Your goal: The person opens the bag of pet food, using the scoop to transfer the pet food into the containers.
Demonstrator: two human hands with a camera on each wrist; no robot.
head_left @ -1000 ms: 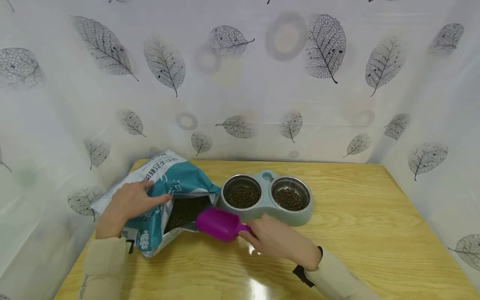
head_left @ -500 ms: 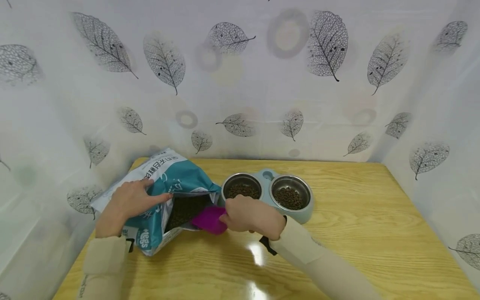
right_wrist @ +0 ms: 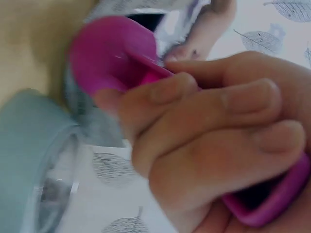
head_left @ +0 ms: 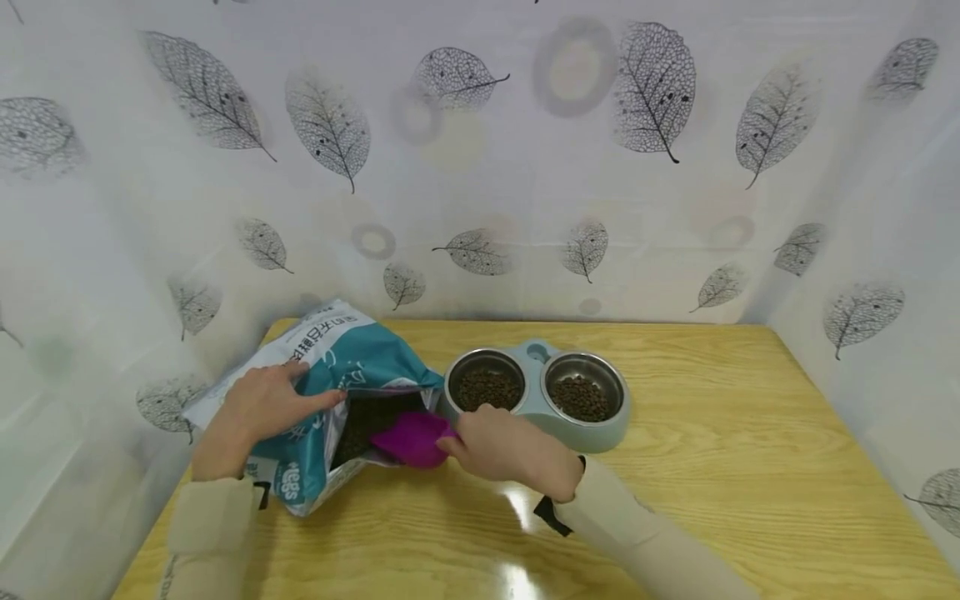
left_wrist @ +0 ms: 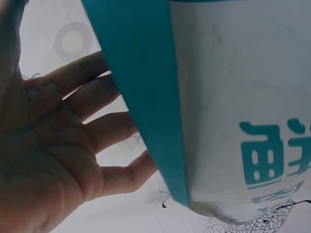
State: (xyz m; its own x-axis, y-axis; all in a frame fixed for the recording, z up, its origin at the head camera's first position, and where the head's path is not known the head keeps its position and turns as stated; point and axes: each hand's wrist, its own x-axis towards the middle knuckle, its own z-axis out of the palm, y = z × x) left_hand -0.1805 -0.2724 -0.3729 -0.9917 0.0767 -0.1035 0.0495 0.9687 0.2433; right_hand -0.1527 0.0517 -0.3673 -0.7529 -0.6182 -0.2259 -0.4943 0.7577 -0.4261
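Observation:
A teal and white food bag (head_left: 378,354) lies at the left of the table, its mouth facing right with brown kibble (head_left: 356,433) inside. My left hand (head_left: 258,408) rests on the bag, thumb stretched to the edge of the mouth. In the left wrist view the fingers (left_wrist: 92,97) are nearly straight, their tips hidden behind the bag. My right hand (head_left: 510,450) grips the handle of a magenta scoop (head_left: 414,439), whose front end is within the bag's mouth. In the right wrist view the curled fingers (right_wrist: 209,116) wrap the handle; the scoop's contents cannot be seen.
A pale blue double feeder (head_left: 538,417) stands just right of the bag. Its left steel bowl (head_left: 486,356) and right steel bowl (head_left: 587,360) both contain kibble. The wooden table (head_left: 720,467) backs onto a leaf-patterned curtain (head_left: 525,183).
My right hand has moved left with the scoop, whose front has gone from the lip of the bag into its mouth. The left hand stays in place on the bag.

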